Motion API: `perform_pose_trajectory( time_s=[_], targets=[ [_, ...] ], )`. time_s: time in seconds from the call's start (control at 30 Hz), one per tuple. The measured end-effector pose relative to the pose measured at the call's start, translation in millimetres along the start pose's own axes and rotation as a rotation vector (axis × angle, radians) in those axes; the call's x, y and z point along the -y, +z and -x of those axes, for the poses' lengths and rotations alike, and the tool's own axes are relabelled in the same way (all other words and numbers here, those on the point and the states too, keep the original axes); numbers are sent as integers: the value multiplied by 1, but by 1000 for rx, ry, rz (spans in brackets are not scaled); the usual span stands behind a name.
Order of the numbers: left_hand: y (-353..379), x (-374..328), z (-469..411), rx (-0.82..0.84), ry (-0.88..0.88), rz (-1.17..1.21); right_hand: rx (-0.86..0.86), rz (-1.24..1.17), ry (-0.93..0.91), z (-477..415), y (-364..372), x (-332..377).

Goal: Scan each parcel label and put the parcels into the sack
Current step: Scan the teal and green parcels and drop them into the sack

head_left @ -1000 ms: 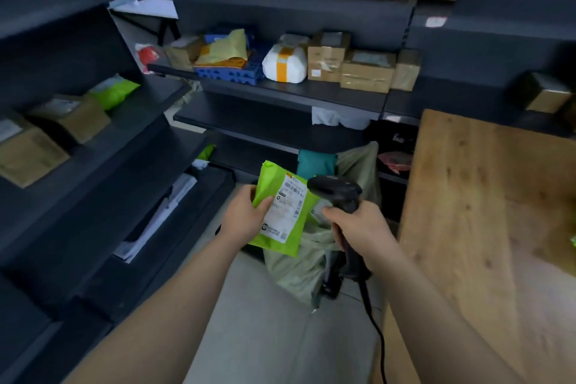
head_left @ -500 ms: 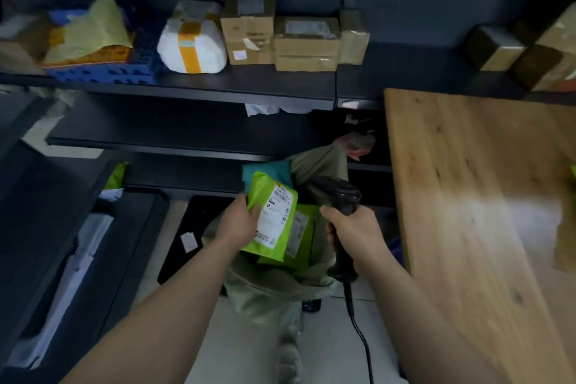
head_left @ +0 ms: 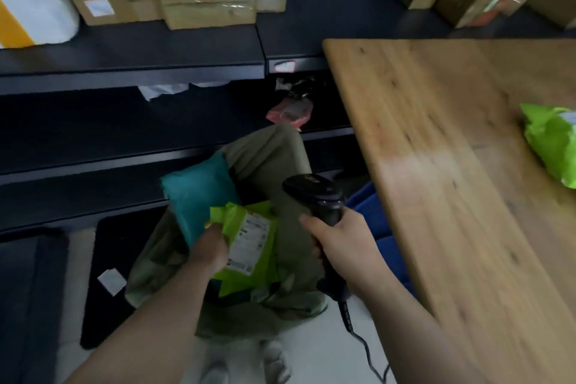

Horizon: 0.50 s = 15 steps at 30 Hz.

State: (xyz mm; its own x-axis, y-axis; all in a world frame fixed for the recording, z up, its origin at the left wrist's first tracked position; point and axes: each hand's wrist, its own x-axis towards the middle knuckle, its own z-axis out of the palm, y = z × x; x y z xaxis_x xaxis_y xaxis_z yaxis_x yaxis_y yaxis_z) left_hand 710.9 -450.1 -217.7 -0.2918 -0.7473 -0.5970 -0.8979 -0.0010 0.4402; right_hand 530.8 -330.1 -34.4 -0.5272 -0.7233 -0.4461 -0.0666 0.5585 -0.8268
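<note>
your left hand (head_left: 209,248) is gripping a green parcel (head_left: 249,246) over the sack (head_left: 274,159); your right hand (head_left: 338,243) is clutching the scanner (head_left: 318,193).

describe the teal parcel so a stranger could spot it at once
Find the olive sack on the floor, between the dark shelves and the wooden table. The teal parcel pokes from its mouth, just above the left hand. Unlike the lime-green parcel beside it, it shows no white label.

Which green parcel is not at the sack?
The green parcel on the wooden table, far right; the left hand holds the other parcel over the sack.
</note>
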Motion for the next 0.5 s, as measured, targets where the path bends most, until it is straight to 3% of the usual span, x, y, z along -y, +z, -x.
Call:
perform_pose_trajectory(
  time_s=[0.13, 0.23, 0.5],
  targets=[
    [-16, -7, 14, -15, 98, -165, -44, -11, 9, 18, 3, 6],
    [-44, -29, 45, -119, 293, -332, -81, 11, -1, 44, 0, 14],
    [-105, -111, 170, -320, 761, -509, -175, -6, 1, 150, -47, 33]
  ],
)
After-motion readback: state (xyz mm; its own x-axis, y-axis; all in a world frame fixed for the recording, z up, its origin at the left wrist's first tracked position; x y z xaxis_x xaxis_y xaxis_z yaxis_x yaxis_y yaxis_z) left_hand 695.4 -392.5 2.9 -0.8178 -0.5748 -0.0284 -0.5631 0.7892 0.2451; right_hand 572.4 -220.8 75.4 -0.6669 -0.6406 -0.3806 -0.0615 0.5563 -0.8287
